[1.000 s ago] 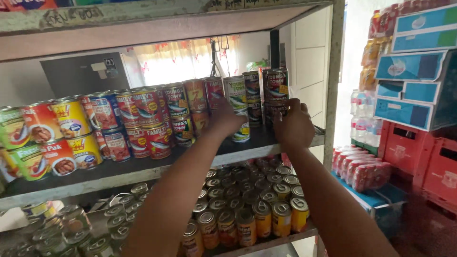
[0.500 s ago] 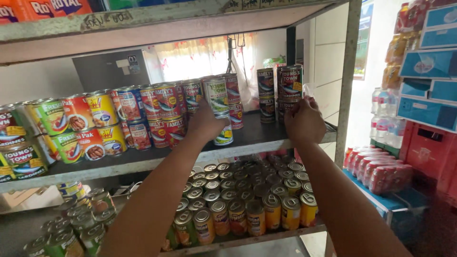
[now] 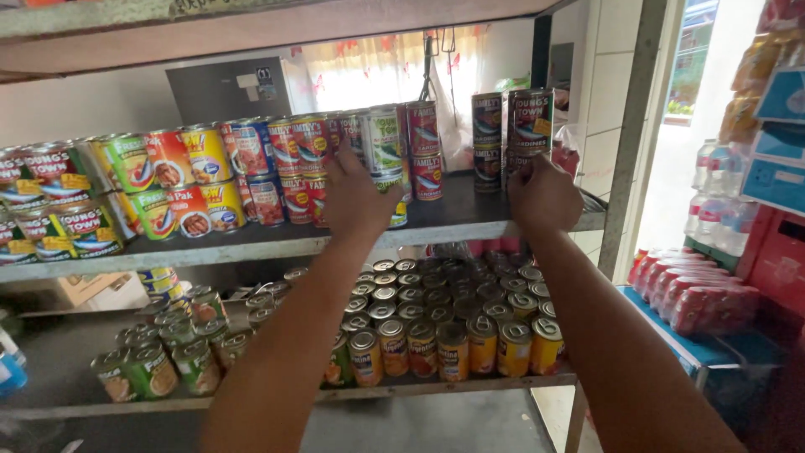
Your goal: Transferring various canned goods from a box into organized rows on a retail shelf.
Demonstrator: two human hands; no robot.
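My left hand reaches up to the middle shelf. Its fingers wrap a lower white-and-green can, under another white-and-green can. My right hand is curled around the bottom can of a stack of dark blue cans at the shelf's right end. That bottom can is mostly hidden by the hand. A second dark stack stands just left of it. Red cans stand between my two hands.
Rows of red, yellow and green cans fill the left of the shelf. Below, a shelf holds many upright cans. A metal upright borders the right side. Shrink-wrapped red cans and bottles stand beyond it.
The view has drawn closer to the shelf. Both hands stay on the same cans, with only slight shifts.
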